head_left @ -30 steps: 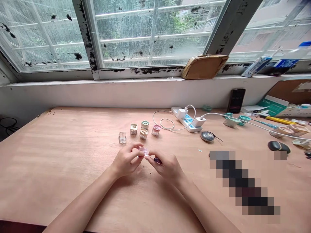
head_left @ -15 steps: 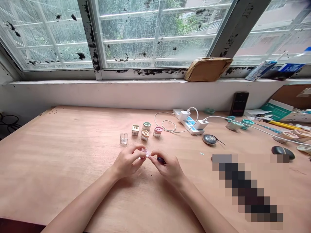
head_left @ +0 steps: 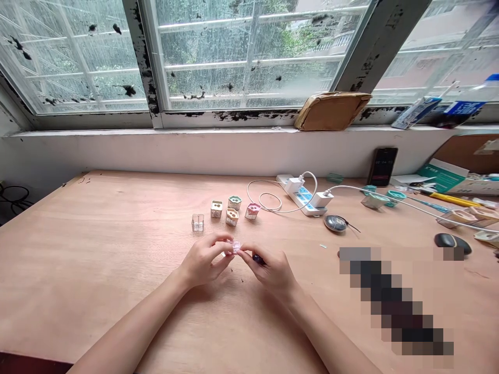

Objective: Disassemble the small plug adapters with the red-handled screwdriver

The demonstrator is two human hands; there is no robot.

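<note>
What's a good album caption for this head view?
Left hand holds a pinkish clear part, right hand a dark object, with five small pieces beyond on a wooden table.

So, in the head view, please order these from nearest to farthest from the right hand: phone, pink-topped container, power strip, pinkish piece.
1. Pinkish piece: in the left hand, beside the right hand.
2. Pink-topped container: just beyond both hands.
3. Power strip: farther back, rightward.
4. Phone: far right, by the wall.
</note>
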